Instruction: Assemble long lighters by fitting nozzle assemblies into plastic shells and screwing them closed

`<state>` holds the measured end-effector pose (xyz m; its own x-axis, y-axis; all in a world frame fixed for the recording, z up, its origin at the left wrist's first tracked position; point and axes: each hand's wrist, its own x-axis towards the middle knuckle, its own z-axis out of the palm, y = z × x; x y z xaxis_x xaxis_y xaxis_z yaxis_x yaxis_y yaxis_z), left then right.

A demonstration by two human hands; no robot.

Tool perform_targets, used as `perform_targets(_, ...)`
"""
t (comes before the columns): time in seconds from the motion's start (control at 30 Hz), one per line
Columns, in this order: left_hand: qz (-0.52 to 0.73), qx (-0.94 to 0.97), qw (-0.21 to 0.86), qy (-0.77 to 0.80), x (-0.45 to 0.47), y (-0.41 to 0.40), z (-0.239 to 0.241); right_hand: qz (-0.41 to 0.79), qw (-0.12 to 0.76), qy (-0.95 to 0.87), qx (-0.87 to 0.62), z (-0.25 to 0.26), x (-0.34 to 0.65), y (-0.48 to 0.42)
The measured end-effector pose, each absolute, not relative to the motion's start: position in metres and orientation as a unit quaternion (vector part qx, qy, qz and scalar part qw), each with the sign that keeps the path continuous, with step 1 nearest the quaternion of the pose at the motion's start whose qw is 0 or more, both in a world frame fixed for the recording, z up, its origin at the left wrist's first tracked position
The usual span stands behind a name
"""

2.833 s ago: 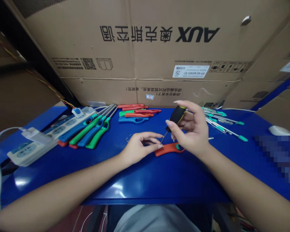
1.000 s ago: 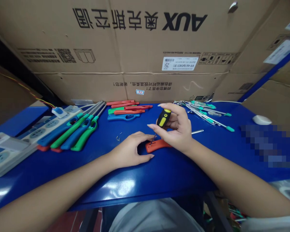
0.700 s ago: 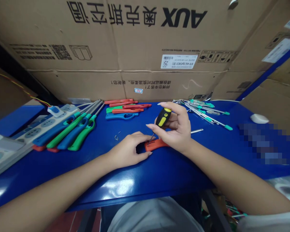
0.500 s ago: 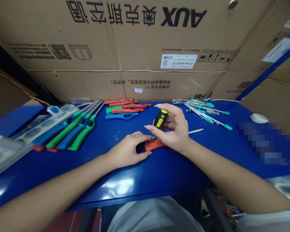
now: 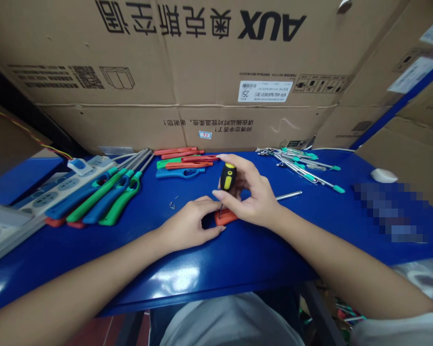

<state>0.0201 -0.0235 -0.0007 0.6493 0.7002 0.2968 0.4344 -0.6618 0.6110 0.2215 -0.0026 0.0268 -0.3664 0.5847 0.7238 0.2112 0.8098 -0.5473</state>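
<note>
My right hand (image 5: 254, 194) grips the black and yellow handle of a small screwdriver (image 5: 228, 177). Its thin shaft points down, and the tip meets the handle end of an orange long-nosed lighter (image 5: 225, 217) lying on the blue table. Thumb and fingers of my left hand (image 5: 195, 221) curve round the end of that lighter and steady it. A metal tube (image 5: 289, 195) sticks out to the right from behind my right hand; its joint with the lighter is hidden. Several small screws (image 5: 173, 203) lie left of the lighter.
Several lighters with metal tubes (image 5: 110, 194) rest against a white power strip (image 5: 54, 194) on the left. Coloured lighter shells (image 5: 182, 172) lie at the back, and metal rods with teal ends (image 5: 303, 166) at back right. A cardboard box (image 5: 202, 57) stands behind.
The screwdriver handle has swung left and stands more upright, my right hand moving with it. My left hand stays on the lighter.
</note>
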Motion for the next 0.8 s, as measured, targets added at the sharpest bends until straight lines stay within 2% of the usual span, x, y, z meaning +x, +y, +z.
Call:
perform_targets(0.13,0.257,0.870,0.262,0.329,0.021,-0.024,0.001,0.328,0.426,-0.809,-0.238,0.035,0.224,0.002)
perform_targets(0.2,0.258,0.871,0.261,0.328,0.021,-0.024,0.001,0.343,0.413,-0.812,-0.229,0.035,0.225,0.006)
perform_targets(0.27,0.257,0.873,0.259,0.324,0.021,-0.024,0.001,0.303,0.426,-0.819,-0.237,0.033,0.226,0.008)
perform_targets(0.37,0.261,0.875,0.256,0.318,0.021,-0.025,0.001,0.180,0.455,-0.836,-0.251,0.032,0.228,0.008)
perform_targets(0.47,0.260,0.876,0.252,0.317,0.021,-0.025,0.002,0.081,0.448,-0.858,-0.238,0.036,0.230,0.005)
perform_targets(0.67,0.248,0.875,0.258,0.326,0.021,-0.025,0.002,0.185,0.429,-0.851,-0.241,0.043,0.229,0.001)
perform_targets(0.8,0.263,0.876,0.249,0.319,0.022,-0.025,0.001,0.022,0.475,-0.846,-0.243,0.045,0.229,0.001)
